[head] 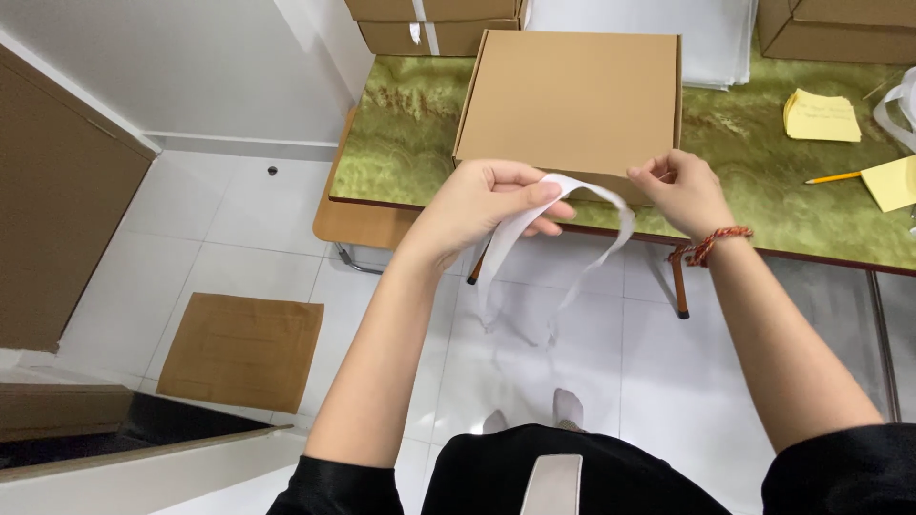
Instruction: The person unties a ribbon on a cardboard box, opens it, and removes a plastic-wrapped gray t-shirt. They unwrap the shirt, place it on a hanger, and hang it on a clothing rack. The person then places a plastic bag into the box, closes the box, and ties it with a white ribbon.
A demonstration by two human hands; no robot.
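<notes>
A closed flat cardboard box (572, 95), plain brown, sits at the near edge of a table (763, 162) covered in glossy green marbled material. Its lid is down, so what it holds cannot be seen. More brown cardboard boxes (434, 24) stand closed at the far edge of the table, and another (840, 29) sits at the far right corner; their contents are hidden too.

In front of the flat box, held in the air between the two hands, is a long white strip (534, 243) that looks like thin paper or backing tape. It arches from one hand to the other, and two loose ends hang down toward the white tiled floor (239, 210), curling slightly.

The left hand (487, 205) is closed around one part of the strip, thumb pressed on top and fingers curled beneath. The right hand (682, 191), with a braided red cord bracelet (711, 243) at the wrist, pinches the other part of the strip between thumb and fingertips, close to the box's front edge.

On the table to the right lie yellow paper notes (821, 116) and a yellow pencil (832, 177). A flat piece of brown cardboard (243, 348) lies on the floor to the left.
</notes>
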